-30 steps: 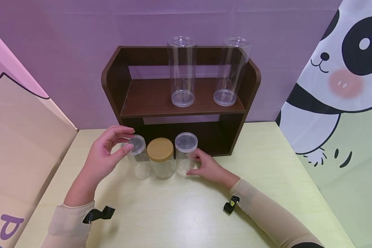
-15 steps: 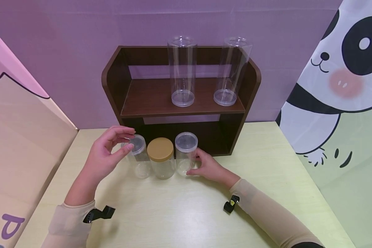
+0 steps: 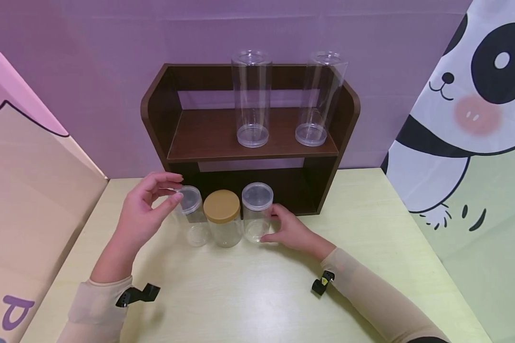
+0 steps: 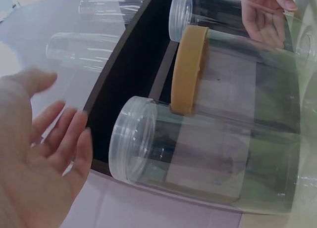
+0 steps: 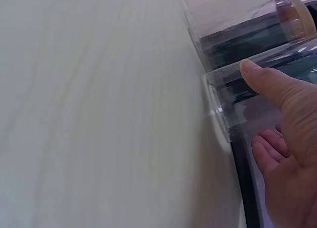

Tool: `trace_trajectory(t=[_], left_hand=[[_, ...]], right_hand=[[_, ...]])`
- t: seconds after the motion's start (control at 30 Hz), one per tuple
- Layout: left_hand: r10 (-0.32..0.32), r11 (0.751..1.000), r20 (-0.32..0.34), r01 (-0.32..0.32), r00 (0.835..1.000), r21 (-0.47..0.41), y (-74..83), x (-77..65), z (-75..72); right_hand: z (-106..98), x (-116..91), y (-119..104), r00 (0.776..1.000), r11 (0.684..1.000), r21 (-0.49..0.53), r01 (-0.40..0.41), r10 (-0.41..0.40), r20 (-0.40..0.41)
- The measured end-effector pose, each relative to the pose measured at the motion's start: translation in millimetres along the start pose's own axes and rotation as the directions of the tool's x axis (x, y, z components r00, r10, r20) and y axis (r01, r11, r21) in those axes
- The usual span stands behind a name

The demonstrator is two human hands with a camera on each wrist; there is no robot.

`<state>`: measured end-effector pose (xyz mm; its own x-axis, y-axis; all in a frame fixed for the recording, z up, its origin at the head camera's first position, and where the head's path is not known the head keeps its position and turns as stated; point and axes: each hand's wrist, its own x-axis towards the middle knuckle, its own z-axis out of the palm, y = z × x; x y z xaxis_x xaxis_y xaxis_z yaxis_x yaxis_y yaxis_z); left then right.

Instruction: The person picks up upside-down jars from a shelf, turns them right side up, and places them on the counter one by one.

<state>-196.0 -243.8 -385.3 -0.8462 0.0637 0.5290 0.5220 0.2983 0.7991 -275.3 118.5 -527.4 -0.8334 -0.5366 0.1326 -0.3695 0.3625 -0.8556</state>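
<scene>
Three clear lidded jars stand in a row on the table before the shelf: a left jar with a clear lid, a middle jar with a tan lid, and a right jar with a clear lid. My left hand hovers by the left jar's lid, fingers loosely bent and apart from it in the left wrist view. Beside the right jar is my right hand. Its thumb overlaps the jar's side, while its other fingers lie relaxed; contact is hard to tell.
A dark brown two-tier shelf stands behind the jars. Two tall clear cylinders, a left one and a right one, stand on its upper tier. Purple cloth hangs behind; printed panels flank the table.
My left hand has drawn slightly left, away from the left jar's lid. The right hand has shifted a little to the right. The jars have stayed put.
</scene>
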Motion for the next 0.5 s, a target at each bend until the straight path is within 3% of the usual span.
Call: trace_trajectory(t=[0.1,0.27,0.37,0.5], left_hand=[[-0.022,1.000,-0.128,0.024,0.991,0.013,4.3,5.8,-0.5],[0.000,1.000,-0.320,0.007,0.947,0.020,9.9,20.5,-1.1],[0.021,0.999,-0.373,-0.007,0.928,0.038,8.1,31.1,-1.4],[0.030,0.998,-0.403,-0.004,0.915,0.065,0.0,44.2,-2.4]], right_hand=[[-4.6,-3.6,-0.9,1.000,1.000,-0.009,-0.003,0.002,-0.012],[-12.2,-12.0,-2.0,0.999,1.000,-0.019,0.016,-0.016,-0.029],[-15.9,-15.8,-2.3,0.999,1.000,-0.007,0.031,-0.031,-0.037],[-19.3,-19.3,-5.1,0.998,0.999,0.008,0.047,-0.047,-0.038]])
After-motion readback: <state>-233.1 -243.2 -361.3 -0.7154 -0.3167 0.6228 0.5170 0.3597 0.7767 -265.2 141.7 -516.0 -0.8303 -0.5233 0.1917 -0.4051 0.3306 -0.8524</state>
